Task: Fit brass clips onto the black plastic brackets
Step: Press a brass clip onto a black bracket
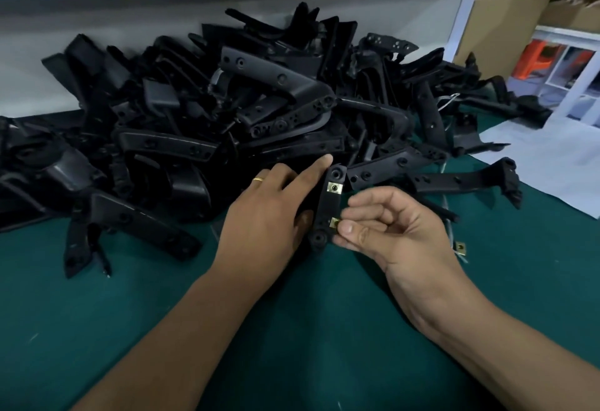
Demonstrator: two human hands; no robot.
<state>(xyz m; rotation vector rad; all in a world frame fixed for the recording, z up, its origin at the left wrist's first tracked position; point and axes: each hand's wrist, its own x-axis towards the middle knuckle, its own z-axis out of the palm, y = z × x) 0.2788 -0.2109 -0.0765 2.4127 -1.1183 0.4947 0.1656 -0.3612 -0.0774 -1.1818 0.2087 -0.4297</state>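
I log one bracket held upright near the middle of the green table, just in front of the heap of black brackets that fills the far half. The left hand holds it from the left side, index finger stretched up along its edge, the other fingers hidden behind the plastic. The right hand has its fingers curled, thumb and forefinger pinching a lower clip against the bracket's right edge. An upper clip already sits on the bracket, flat and square, so I judge that one seated. The lower one looks partway on; I cannot tell whether it is pushed fully home. One loose clip lies on the table to the right, beside thin wires. Progress, as I read it: this bracket is nearly finished, one clip done and the second being pressed. No brass shows anywhere in the heap, so the bulk of the work appears left to do.
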